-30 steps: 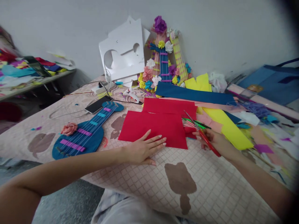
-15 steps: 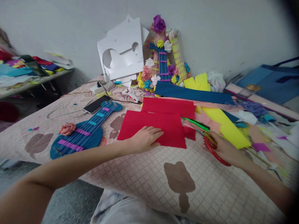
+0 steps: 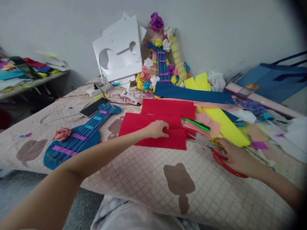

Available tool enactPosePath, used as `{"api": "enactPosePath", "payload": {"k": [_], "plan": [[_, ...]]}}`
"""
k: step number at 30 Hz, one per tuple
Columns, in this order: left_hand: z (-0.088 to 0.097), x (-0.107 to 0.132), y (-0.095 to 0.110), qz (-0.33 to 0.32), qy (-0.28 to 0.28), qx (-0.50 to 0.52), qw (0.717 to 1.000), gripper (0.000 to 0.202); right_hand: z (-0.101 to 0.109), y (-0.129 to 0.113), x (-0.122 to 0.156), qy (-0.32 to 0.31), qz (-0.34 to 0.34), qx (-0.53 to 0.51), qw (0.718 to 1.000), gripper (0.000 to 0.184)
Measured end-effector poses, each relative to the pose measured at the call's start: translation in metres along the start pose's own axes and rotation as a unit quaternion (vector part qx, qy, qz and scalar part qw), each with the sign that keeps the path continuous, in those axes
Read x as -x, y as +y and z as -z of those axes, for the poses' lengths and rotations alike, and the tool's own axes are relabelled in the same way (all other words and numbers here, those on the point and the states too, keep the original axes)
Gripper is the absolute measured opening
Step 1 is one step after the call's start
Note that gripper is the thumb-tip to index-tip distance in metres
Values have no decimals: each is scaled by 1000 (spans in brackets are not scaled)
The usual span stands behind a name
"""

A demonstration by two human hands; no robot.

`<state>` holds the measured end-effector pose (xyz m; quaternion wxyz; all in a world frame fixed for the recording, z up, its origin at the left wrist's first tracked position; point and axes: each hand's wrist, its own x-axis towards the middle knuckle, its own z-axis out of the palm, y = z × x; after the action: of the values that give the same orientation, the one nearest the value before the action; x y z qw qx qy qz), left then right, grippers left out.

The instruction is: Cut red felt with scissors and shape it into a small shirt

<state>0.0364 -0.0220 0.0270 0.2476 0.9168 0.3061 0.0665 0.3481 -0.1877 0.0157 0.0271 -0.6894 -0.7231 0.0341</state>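
My left hand (image 3: 157,129) rests on the near red felt sheet (image 3: 153,130), its fingers curled and pinching the felt into a fold. A second red sheet (image 3: 169,107) lies just behind it. My right hand (image 3: 236,156) lies over the red-handled scissors (image 3: 224,161) on the quilted bedcover (image 3: 144,179), to the right of the red felt. Its fingers cover the handles and the blades point left toward the felt. A green pen (image 3: 196,124) lies between the two hands.
A blue felt guitar (image 3: 76,137) with a pink rose lies at left beside a phone (image 3: 93,107). Yellow felt (image 3: 225,126) and a blue strip (image 3: 192,95) lie behind. Flower-decked guitars (image 3: 163,60) and white card (image 3: 120,54) lean on the wall. A blue bag (image 3: 278,80) stands far right.
My left hand slid forward onto the red felt and curled from flat into a pinch. My right hand lowered the scissors from raised to lying on the bedcover.
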Motion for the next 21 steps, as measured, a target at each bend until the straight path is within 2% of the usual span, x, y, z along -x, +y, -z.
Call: {"api": "enactPosePath", "payload": {"k": [3,9,15,19,21], "plan": [[5,8,-3,-36,-8,39,999,24,4,2,7,-32,49,11,998,37],[11,15,3,-57,-15,79,995,21,2,-1,9,-16,86,45,995,33],[10,4,0,-69,-3,57,996,23,3,-12,1,-18,127,49,991,29],[9,-7,-6,-54,-11,35,998,27,2,-12,-3,-37,134,40,989,29],[8,-8,-5,-44,20,3,999,29,2,-11,-4,-42,132,43,989,31]]}}
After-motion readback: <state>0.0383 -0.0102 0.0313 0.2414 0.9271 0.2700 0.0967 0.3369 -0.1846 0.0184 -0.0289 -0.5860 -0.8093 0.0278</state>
